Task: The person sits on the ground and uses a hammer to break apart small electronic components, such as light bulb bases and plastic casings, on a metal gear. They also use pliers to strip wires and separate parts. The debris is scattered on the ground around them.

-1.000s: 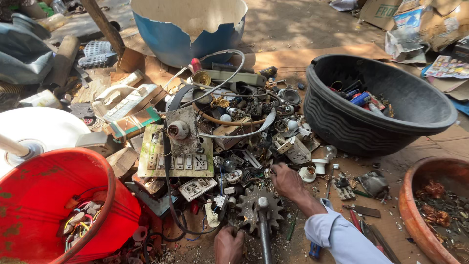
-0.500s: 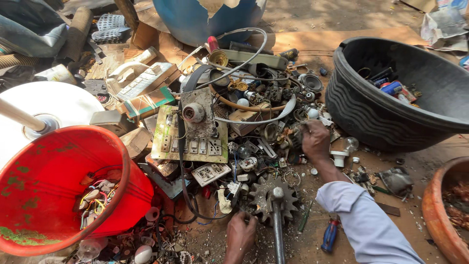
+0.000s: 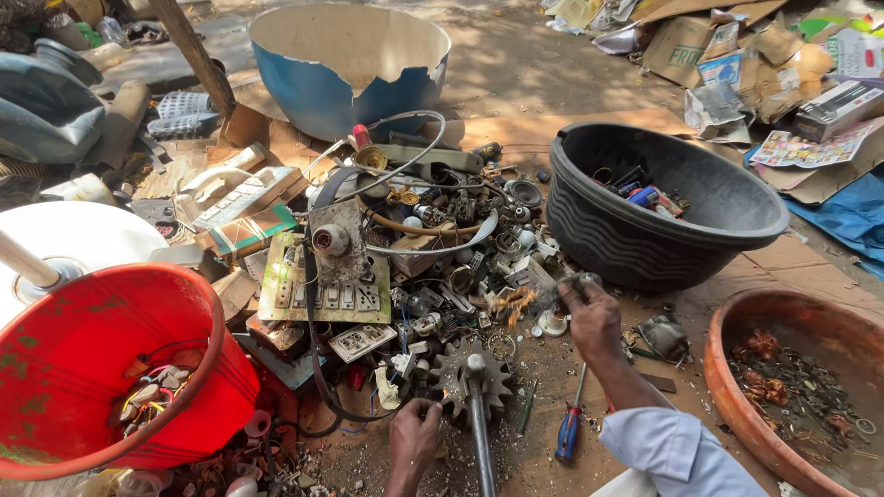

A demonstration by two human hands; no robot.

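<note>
The right hand (image 3: 592, 316) is lifting a small dark part trailing copper wire (image 3: 516, 303) just left of it, with the black tub (image 3: 645, 248) beyond. The left hand (image 3: 413, 433) is resting low, touching scrap beside the toothed gear (image 3: 471, 379). A blue-handled screwdriver (image 3: 570, 426) is lying between both hands, a red bucket (image 3: 83, 340) sitting far left.

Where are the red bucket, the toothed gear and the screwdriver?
red bucket (image 3: 69, 354): head view, bare inner wall.
toothed gear (image 3: 454, 375): head view, left teeth.
screwdriver (image 3: 569, 433): head view, blue and red handle.
</note>
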